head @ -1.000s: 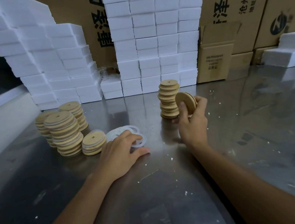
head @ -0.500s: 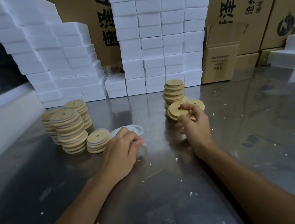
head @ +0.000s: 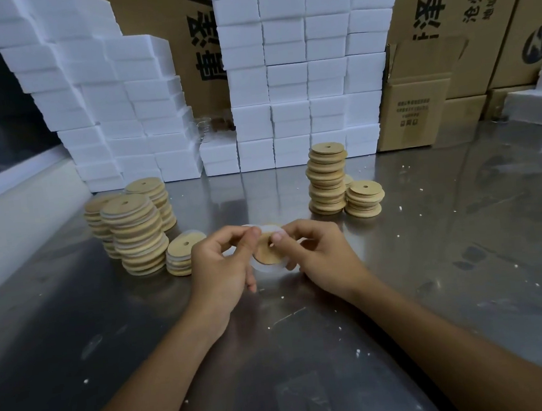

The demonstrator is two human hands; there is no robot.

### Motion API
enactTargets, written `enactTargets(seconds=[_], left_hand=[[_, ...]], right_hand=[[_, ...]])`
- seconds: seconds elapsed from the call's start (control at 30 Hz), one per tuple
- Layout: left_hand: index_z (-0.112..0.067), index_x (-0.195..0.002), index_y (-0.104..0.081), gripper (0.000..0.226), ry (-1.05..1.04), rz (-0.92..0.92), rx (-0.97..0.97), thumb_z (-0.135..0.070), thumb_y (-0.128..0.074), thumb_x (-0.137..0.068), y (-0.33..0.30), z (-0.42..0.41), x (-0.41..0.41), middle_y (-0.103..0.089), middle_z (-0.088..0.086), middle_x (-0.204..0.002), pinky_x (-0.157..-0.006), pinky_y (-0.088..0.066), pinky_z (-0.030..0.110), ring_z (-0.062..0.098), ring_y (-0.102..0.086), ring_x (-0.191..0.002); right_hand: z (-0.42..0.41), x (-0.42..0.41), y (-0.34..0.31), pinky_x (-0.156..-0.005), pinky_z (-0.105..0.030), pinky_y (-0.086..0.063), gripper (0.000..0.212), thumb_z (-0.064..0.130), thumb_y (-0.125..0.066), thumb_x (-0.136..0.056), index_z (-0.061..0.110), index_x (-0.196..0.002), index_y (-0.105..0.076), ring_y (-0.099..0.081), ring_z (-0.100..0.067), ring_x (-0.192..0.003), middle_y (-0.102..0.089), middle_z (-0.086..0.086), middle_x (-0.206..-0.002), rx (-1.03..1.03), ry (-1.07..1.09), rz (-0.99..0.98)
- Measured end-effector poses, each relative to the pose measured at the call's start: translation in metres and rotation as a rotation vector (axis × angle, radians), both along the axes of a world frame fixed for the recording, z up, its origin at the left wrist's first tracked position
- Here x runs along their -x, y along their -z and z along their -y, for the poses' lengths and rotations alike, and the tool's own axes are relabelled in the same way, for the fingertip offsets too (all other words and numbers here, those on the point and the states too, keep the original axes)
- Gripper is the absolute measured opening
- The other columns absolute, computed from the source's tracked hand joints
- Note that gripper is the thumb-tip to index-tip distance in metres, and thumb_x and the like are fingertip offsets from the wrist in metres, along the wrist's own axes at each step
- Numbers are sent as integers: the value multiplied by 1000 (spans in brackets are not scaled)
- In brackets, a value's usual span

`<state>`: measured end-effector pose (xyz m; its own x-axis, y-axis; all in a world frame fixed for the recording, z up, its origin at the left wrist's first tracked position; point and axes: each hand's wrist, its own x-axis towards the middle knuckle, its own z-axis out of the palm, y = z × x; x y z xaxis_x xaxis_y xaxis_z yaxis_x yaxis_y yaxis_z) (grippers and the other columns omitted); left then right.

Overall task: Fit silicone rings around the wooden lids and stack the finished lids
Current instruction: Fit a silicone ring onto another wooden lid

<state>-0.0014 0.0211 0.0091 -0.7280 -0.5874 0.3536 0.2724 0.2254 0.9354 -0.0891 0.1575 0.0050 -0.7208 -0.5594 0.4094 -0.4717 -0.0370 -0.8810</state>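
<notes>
Both our hands meet over the middle of the steel table (head: pixel 401 292): left hand (head: pixel 222 268) pinching the translucent white silicone ring (head: pixel 270 268), right hand (head: pixel 325 256) gripping the round tan wooden lid (head: pixel 265 251), thumb near its centre hole. The ring looks soft and stretchy, so we'd work it on from the rim; the lid seems light and stiff. Ringed lid stacks (head: pixel 137 233) wait toward the left edge, bare lid stacks (head: pixel 328 177) back right.
</notes>
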Motion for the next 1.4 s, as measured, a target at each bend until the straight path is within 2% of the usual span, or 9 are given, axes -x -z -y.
enactTargets(seconds=[0.07,0.17,0.23,0.37,0.47,0.63,0.9,1.2,1.4], left_hand=[[-18,-78,-70,12,-9,16,-12,-20,-68,-89,0,0,0,-51,2,-42,-38,-39,26,17,-40,-31],[-24,-72,-69,14,-89,53,38,-22,-74,-84,2,0,1,-60,-3,-57,-43,-39,27,13,-46,-40],[-23,-71,-67,14,-115,90,50,-22,-76,-83,2,1,1,-62,-2,-67,-47,-40,25,11,-50,-47],[-14,-78,-65,11,-62,105,-1,-9,-71,-86,3,2,0,-69,2,-75,-38,-40,20,6,-48,-38],[-14,-79,-66,11,-88,109,11,-7,-72,-84,4,4,1,-68,1,-64,-39,-41,17,5,-49,-37],[-24,-68,-68,27,-133,57,69,-1,-74,-81,6,7,3,-69,2,-71,-47,-50,21,13,-62,-47],[-24,-70,-68,23,-165,50,240,-4,-75,-80,5,7,2,-70,-6,-69,-69,-59,49,21,-68,-63],[-18,-70,-70,20,-124,41,69,-2,-73,-81,1,6,0,-71,2,-67,-57,-56,25,20,-67,-54],[-13,-69,-71,17,-90,69,-102,-1,-73,-81,3,8,1,-72,3,-65,-64,-60,33,20,-67,-61]], right_hand=[[0,0,2,-58,-38,-52,19,24,-66,-95,9,-87,-72,-62,-17,-60,-69,-17,-78,-15,-23,-29],[0,1,3,-59,-32,-52,21,27,-64,-96,11,-86,-71,-62,-15,-60,-69,-12,-76,-6,-16,-57],[0,1,4,-61,-38,-53,19,28,-63,-97,15,-85,-69,-62,-20,-62,-68,-9,-76,-19,-2,-88],[-1,2,5,-66,-46,-56,19,31,-63,-96,16,-87,-67,-64,-28,-67,-68,-5,-78,-71,-2,-162],[-1,2,6,-66,-43,-57,16,31,-63,-97,17,-91,-66,-66,-21,-68,-69,-1,-80,-83,-14,-184],[-2,3,5,-62,-34,-58,8,29,-66,-94,28,-95,-58,-69,-16,-73,-74,0,-86,-75,9,-148],[-1,2,3,-73,-50,-60,8,16,-67,-94,8,-94,-69,-72,-24,-80,-75,-8,-86,-4,57,-53],[0,0,0,-74,-49,-60,7,19,-70,-92,12,-89,-69,-73,-20,-80,-76,-4,-86,-11,89,-34],[-1,1,0,-77,-48,-60,6,18,-72,-90,17,-85,-69,-73,-19,-80,-76,-3,-85,-8,89,-23]])
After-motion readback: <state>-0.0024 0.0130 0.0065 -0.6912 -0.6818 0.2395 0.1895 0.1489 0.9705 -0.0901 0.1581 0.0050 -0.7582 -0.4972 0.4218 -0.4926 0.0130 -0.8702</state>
